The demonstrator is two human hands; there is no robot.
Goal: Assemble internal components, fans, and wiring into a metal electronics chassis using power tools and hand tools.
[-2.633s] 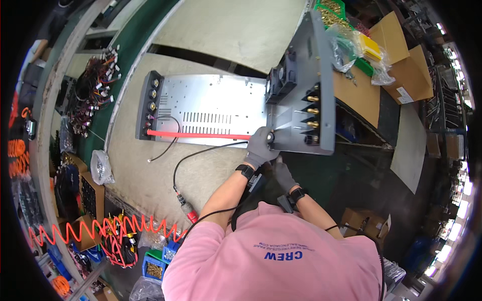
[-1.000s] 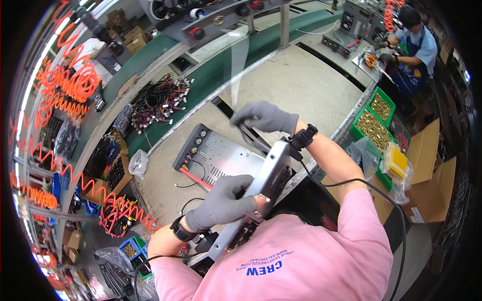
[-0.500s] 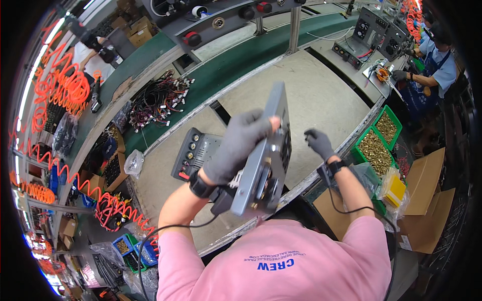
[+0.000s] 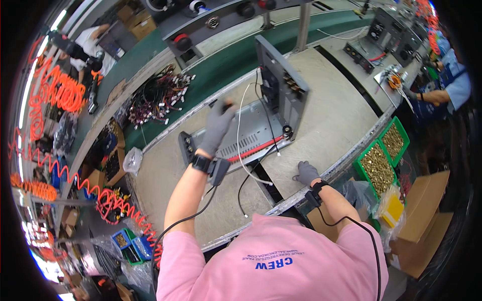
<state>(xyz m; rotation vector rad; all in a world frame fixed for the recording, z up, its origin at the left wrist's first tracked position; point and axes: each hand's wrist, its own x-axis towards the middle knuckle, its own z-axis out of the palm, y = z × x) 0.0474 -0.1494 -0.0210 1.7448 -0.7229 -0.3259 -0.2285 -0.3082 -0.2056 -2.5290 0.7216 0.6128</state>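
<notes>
A grey metal chassis lies on the worktable: its slotted base plate [image 4: 249, 131] is flat, and a tall side panel [image 4: 291, 95] stands at the right end. A front strip with knobs [image 4: 187, 147] borders the left end. My left hand [image 4: 217, 129], in a grey glove with a bare fingertip, is over the base's left part, apart from the panel, its fingers loosely extended. A red cable [image 4: 258, 148], a white cable [image 4: 240, 128] and a black cable [image 4: 246, 183] run across or hang from the base. My gloved right hand [image 4: 305, 173] rests fingers spread on the table near its front edge.
A wire harness pile [image 4: 158, 98] lies beyond the table's left side. Green bins [image 4: 377, 168] of brass fittings and a cardboard box [image 4: 419, 215] sit at the right. Orange air hoses [image 4: 63, 98] hang left. A co-worker [image 4: 449, 83] works far right at another chassis [image 4: 384, 37].
The side panel, tilted and gripped in my left hand before, now stands farther off at the base's right end. My left hand has let go and moved left; my right hand has lowered toward the table edge.
</notes>
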